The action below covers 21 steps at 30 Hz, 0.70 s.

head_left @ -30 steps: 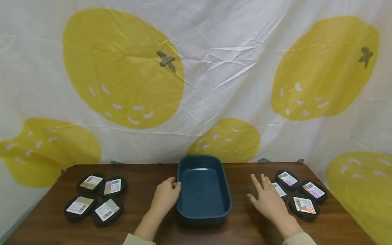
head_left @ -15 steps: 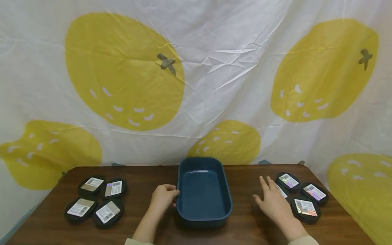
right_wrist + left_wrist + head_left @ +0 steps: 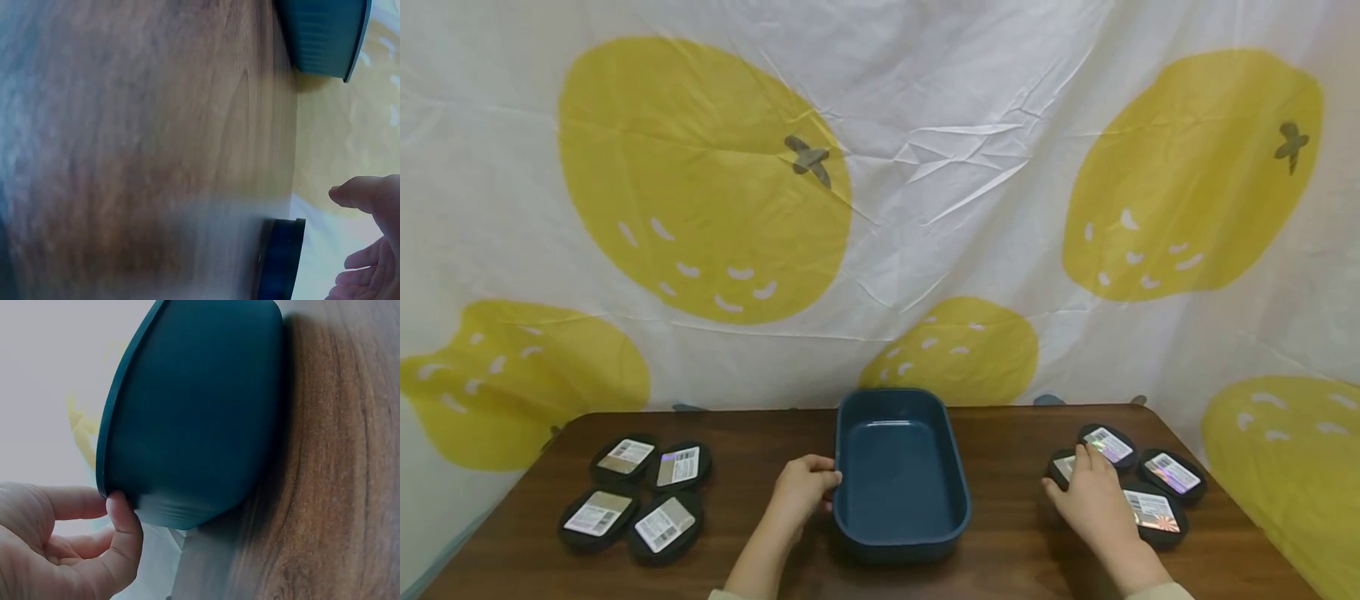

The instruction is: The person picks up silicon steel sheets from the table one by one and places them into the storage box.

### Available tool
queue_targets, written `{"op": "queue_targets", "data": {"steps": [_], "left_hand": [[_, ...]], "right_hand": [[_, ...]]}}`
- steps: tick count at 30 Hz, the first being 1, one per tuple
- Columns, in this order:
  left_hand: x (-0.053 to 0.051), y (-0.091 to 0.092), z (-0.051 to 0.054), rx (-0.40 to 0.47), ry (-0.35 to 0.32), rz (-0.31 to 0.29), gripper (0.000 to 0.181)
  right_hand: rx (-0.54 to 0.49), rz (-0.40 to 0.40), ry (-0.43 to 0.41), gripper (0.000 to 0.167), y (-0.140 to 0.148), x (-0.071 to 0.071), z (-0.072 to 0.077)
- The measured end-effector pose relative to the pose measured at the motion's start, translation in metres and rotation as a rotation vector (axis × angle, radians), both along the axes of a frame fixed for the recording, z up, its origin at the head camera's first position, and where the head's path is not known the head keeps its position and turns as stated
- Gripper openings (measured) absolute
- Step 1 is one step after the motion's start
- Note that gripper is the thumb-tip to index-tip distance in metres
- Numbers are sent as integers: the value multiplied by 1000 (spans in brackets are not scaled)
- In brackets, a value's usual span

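Note:
A dark blue rectangular plastic bin (image 3: pixel 898 471) stands on the table. My left hand (image 3: pixel 801 490) is at its left side; in the left wrist view, its thumb and index finger (image 3: pixel 75 503) pinch the bin's rim. On the right lies a group of flat round black containers with labels on top. My right hand (image 3: pixel 1097 504) hovers over them, fingers spread and loosely bent, holding nothing. Its thumb is close to the nearest-left black container (image 3: pixel 1060 468), which it partly covers. The right wrist view has one black container (image 3: pixel 280 259) below the fingers, apart from them.
Several more labelled black round containers (image 3: pixel 664 527) lie grouped at the table's left. The brown wooden table (image 3: pixel 1000 550) ends at a white curtain (image 3: pixel 955 208) printed with yellow lemons, right behind the bin.
My right hand has moved right, over the right-hand group, uncovering part of the left container there. My left hand has shifted slightly at the bin's rim. The bin stays in place.

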<state>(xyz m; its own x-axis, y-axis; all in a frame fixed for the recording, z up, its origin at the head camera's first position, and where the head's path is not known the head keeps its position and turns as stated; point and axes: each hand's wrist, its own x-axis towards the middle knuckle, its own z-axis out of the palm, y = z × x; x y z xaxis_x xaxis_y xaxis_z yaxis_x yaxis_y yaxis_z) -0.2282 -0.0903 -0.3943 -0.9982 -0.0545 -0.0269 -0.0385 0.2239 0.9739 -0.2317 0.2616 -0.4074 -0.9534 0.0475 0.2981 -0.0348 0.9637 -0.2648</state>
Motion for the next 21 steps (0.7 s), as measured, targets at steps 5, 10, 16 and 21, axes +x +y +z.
{"op": "queue_targets", "data": {"steps": [5, 10, 16, 21], "left_hand": [[0, -1, -2, 59, -12, -18, 31], [-1, -2, -3, 98, -32, -18, 30], [-3, -3, -4, 129, -61, -31, 28], [-4, -4, -6, 134, -69, -34, 24]], "right_hand": [[-10, -13, 7, 76, 6, 0, -2], [-45, -50, 2, 77, 11, -2, -2], [-87, -101, 5, 76, 18, -3, -4], [-93, -115, 9, 68, 22, -5, -8]]}}
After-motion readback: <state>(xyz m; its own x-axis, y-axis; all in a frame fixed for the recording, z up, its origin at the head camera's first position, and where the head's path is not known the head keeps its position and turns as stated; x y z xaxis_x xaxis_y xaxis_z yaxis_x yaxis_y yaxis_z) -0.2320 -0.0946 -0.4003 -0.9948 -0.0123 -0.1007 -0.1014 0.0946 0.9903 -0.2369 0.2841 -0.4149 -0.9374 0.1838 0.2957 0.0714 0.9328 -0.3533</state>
